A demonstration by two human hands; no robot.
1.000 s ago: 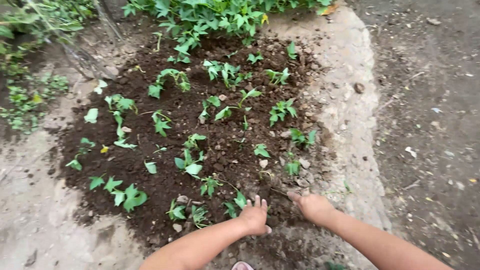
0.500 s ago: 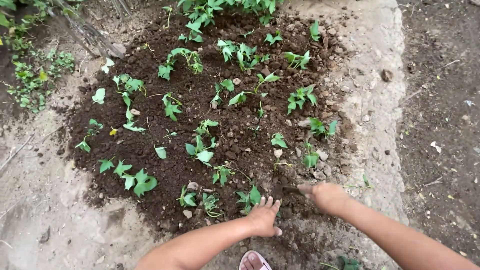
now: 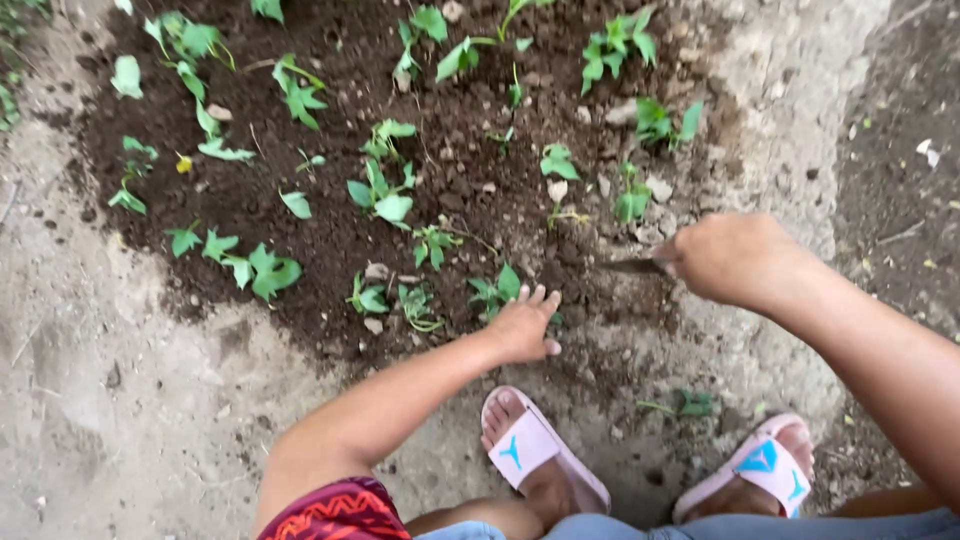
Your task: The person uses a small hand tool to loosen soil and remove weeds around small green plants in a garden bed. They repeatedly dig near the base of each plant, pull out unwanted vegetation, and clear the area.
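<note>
Head camera looked straight down on you as you crouched at the near edge of a round patch of dark soil (image 3: 330,215) set in pale, hard ground (image 3: 120,400). Your left hand (image 3: 525,325) lay flat on the soil with its fingers (image 3: 540,297) spread and pressed to the earth, gripping nothing, just beside a small green seedling (image 3: 497,290) at the front of the bed; the fingertips touched the dirt next to its leaves. Your right hand (image 3: 735,258) was closed in a fist around the handle of a thin dark tool (image 3: 632,266), whose blade pointed left and lay low over the soil, between the two hands; you could not tell from this view whether its tip was in the earth. The two hands were near each other but apart. More seedlings stood across the bed: a pair with broad leaves (image 3: 380,195) further in, a cluster at the left edge (image 3: 245,262), and one (image 3: 632,200) just beyond the tool, beside some small pale stones (image 3: 658,188). Your feet were in pink slides with a blue mark, the left one (image 3: 535,445) right under your left wrist and the right one (image 3: 765,470) under your right forearm. A loose sprig of green (image 3: 690,403) lay on the ground between the slides. A red patterned sleeve (image 3: 335,510) showed at your left shoulder.
</note>
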